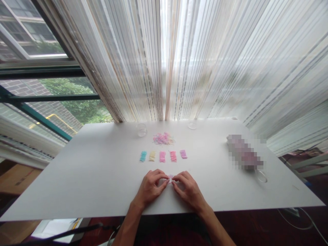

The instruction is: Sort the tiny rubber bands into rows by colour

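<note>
My left hand (151, 186) and my right hand (189, 188) meet over the white table near its front edge. Each has thumb and index finger pinched at a small cluster of thin pink and lilac pieces (170, 177) between them. Fingertips partly cover these pieces. Beyond the hands, small colour groups of similar thin pieces lie in a row: teal (143, 156), pale yellow (152, 156), pink (162, 156), coral pink (173, 156) and purple (183, 154). Behind the row is a loose mixed pile of thin pastel pieces (163, 138).
A clear round container (141, 130) stands at the back of the table (97, 177), and a clear round lid (192, 126) lies farther right. A blurred pinkish pouch-like object (243, 152) with a loop rests on the right. Striped curtains (179, 68) hang along the back edge.
</note>
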Motion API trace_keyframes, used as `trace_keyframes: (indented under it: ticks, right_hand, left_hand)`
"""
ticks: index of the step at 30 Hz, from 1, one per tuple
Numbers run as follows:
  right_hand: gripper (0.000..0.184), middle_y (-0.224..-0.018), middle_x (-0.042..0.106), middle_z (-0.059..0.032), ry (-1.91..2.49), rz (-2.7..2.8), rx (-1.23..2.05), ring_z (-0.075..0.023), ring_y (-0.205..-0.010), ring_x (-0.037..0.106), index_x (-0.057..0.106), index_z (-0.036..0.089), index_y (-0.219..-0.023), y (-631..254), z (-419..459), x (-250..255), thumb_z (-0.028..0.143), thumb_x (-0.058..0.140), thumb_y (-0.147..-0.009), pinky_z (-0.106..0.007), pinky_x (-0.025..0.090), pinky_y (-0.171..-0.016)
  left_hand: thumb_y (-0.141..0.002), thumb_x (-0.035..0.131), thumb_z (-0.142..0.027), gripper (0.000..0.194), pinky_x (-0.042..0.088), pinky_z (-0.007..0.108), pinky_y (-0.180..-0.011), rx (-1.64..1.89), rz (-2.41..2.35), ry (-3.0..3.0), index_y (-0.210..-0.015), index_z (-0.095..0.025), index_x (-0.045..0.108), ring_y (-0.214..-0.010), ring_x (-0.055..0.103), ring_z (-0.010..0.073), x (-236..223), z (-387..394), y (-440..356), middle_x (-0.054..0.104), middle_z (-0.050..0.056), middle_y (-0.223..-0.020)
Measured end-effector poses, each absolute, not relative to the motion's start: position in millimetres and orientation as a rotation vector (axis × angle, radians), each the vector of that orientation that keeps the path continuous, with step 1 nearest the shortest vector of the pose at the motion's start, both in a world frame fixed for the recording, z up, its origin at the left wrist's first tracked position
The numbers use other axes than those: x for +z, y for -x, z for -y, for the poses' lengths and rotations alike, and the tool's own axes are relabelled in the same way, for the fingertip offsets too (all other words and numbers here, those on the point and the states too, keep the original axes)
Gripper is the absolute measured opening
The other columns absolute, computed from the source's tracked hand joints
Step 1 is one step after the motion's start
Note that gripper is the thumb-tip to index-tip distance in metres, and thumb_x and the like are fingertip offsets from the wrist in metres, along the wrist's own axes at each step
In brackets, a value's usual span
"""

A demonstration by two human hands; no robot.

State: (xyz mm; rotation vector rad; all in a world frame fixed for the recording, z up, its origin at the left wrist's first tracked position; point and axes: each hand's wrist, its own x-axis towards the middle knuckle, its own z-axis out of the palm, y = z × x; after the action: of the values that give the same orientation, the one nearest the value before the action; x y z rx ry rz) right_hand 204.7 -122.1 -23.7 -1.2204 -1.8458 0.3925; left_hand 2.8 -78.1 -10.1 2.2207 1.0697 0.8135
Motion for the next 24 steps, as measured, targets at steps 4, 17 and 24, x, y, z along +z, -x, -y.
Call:
trace_keyframes:
  ticks: [4,17,24]
  right_hand:
    - [0.011,-0.084,0.065,-0.0042,1.221,1.826,0.401,-0.021,-0.081,0.062,0.065,0.022,-0.093,-204.4,121.2,-26.0,0.017,0.057,-0.097,-0.034,0.054,-0.073]
    - [0.012,-0.083,0.065,-0.0038,1.203,1.827,0.369,-0.02,-0.079,0.062,0.065,0.022,-0.092,-203.7,119.8,-28.4,0.017,0.056,-0.098,-0.032,0.053,-0.071]
    - [0.007,-0.084,0.066,-0.0041,1.173,1.83,0.371,-0.0204,-0.08,0.063,0.066,0.022,-0.098,-204.0,120.5,-24.5,0.02,0.06,-0.097,-0.033,0.054,-0.072]
  left_hand:
    - [-0.094,0.064,-0.026,0.012,0.047,0.033,-0.079,0.827,-1.063,-2.235,-0.093,-0.025,0.076,-0.074,0.062,0.0163,-10.0,77.9,-3.1,0.073,0.003,-0.091]
    - [-0.095,0.064,-0.026,0.012,0.046,0.032,-0.076,0.869,-1.042,-2.255,-0.099,-0.025,0.076,-0.069,0.059,0.0147,-12.6,78.7,-4.2,0.072,0.003,-0.091]
    - [-0.097,0.064,-0.028,0.013,0.046,0.029,-0.073,0.946,-1.022,-2.165,-0.095,-0.021,0.074,-0.063,0.054,0.0123,-16.3,76.2,-2.6,0.072,0.001,-0.085]
